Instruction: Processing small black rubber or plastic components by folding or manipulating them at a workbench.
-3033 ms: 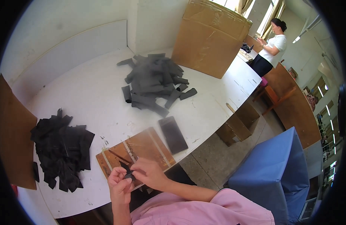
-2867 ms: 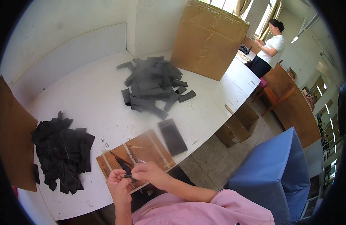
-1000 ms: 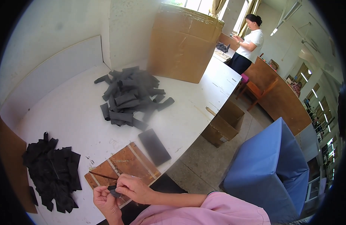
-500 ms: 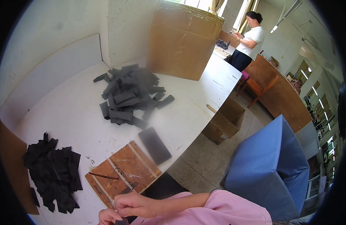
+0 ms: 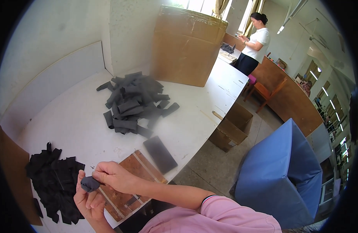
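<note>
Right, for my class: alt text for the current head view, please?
A person's left hand and right hand hold a dark grey fabric piece near a wooden board on a white table. A black fabric pile lies left; grey tubes are heaped farther back.

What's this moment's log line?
left hand: holds grey fabric piece | right hand: pinches same piece | black fabric pile: left of wooden board

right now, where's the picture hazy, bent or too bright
In the head view, haze softens the grey pile's right side and the dark flat slab, while the held grey piece looks clearer; the head view's top window is washed out; toward its rim, straight edges bow.
</note>
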{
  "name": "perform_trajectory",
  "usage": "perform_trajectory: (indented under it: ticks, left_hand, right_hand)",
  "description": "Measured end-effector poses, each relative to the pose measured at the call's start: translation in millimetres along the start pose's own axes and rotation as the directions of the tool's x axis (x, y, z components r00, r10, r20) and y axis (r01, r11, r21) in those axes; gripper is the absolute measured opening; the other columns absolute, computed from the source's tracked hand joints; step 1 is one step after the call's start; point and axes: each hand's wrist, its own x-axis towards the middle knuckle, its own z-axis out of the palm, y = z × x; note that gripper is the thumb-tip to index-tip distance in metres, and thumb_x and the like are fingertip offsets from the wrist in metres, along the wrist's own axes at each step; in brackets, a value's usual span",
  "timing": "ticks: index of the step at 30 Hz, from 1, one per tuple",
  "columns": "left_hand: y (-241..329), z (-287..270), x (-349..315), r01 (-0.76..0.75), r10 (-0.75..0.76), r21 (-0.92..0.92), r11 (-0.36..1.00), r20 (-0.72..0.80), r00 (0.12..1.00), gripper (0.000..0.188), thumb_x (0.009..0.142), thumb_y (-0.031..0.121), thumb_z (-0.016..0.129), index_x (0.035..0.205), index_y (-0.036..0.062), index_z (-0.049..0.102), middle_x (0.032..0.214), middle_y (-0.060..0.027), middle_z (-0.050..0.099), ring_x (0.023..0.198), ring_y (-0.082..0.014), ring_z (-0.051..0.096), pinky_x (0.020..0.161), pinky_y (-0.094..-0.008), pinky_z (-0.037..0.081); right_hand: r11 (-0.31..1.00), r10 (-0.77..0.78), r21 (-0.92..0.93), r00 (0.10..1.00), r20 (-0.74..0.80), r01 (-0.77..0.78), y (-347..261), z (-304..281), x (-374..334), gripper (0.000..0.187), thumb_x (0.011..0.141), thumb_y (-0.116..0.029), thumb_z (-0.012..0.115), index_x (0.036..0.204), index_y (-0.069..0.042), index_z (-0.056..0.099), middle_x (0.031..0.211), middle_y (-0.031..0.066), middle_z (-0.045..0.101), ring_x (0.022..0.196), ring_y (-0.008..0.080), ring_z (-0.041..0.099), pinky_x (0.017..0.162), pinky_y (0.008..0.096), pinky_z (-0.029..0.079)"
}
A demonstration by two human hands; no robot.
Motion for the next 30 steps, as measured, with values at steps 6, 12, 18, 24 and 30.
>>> perform_trajectory:
  ticks: [6, 12, 18, 24, 30]
  left_hand:
    - [-14.4, -31.3, 0.3, 0.071, -0.086, -0.094, 0.993, -0.166, 0.982, 0.035, 0.083, 0.001, 0.036, 0.118, -0.0001, 0.042, 0.092, -0.0181, 0.056, 0.036, -0.0079, 0.035, 0.037, -0.0229, 0.033]
    - [-29.1, 9.0, -0.5, -0.114, 0.115, 0.299, 0.948, 0.015, 0.993, 0.033, 0.081, 0.001, 0.047, 0.113, -0.0034, 0.038, 0.078, -0.0170, 0.056, 0.033, -0.0062, 0.034, 0.032, -0.0196, 0.032]
    - [-39.9, 0.3, -0.7, -0.142, 0.220, 0.573, 0.807, -0.069, 0.973, 0.031, 0.079, 0.002, 0.056, 0.106, -0.0036, 0.042, 0.064, -0.0104, 0.055, 0.029, -0.0047, 0.031, 0.027, -0.0175, 0.030]
    - [-17.9, -19.7, -0.8, -0.059, 0.083, 0.179, 0.982, -0.128, 0.988, 0.029, 0.083, 0.003, 0.044, 0.112, -0.0020, 0.041, 0.075, -0.0156, 0.054, 0.032, -0.0067, 0.034, 0.031, -0.0208, 0.034]
    - [-22.5, -8.9, 2.6, -0.022, 0.004, -0.472, 0.881, -0.040, 0.999, 0.038, 0.086, 0.006, 0.033, 0.124, 0.0001, 0.037, 0.081, -0.0189, 0.054, 0.037, -0.0080, 0.037, 0.038, -0.0216, 0.037]
  right_hand:
    - [0.957, 0.163, 0.233, 0.985, 0.063, -0.173, 43.3, -17.2, -9.5, 0.021, 0.088, -0.021, 0.046, 0.074, -0.006, 0.049, 0.059, -0.0027, 0.044, 0.050, 0.0040, 0.038, 0.044, 0.0189, 0.031]
    - [0.970, 0.193, 0.125, 0.972, 0.137, -0.210, 23.6, -19.2, 1.8, 0.022, 0.088, -0.022, 0.047, 0.074, -0.006, 0.049, 0.060, -0.0029, 0.044, 0.051, 0.0038, 0.038, 0.045, 0.0181, 0.032]
    - [0.994, 0.038, 0.090, 0.980, 0.197, -0.057, 47.1, -24.5, -2.5, 0.022, 0.088, -0.022, 0.048, 0.074, -0.005, 0.048, 0.061, -0.0038, 0.044, 0.054, 0.0031, 0.039, 0.046, 0.0176, 0.033]
    - [0.998, 0.014, 0.062, 0.999, 0.044, -0.017, 48.6, -14.8, 2.4, 0.022, 0.084, -0.016, 0.051, 0.066, -0.003, 0.048, 0.055, -0.0025, 0.043, 0.050, 0.0050, 0.038, 0.044, 0.0210, 0.031]
    - [0.987, -0.059, -0.142, 0.992, 0.112, 0.074, 26.6, -11.3, 10.6, 0.024, 0.085, -0.024, 0.051, 0.072, -0.004, 0.050, 0.061, -0.0035, 0.045, 0.053, 0.0036, 0.040, 0.046, 0.0191, 0.034]
